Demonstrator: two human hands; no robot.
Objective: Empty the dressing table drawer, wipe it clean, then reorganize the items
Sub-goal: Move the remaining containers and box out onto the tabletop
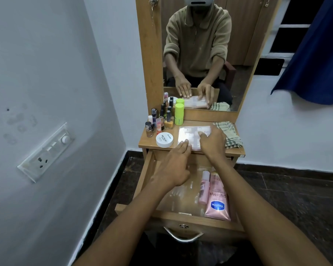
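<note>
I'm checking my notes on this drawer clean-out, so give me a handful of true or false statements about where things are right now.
1. The drawer is pulled open. True.
2. The pink Vaseline tube stands on the tabletop. False: it lies inside the drawer, at its right side.
3. Both hands touch the clear plastic case. True: left hand at its near edge, right hand on top.
4. The checked cloth lies left of the bottles. False: it lies at the tabletop's right end.
5. The green bottle is upright. True.
</note>
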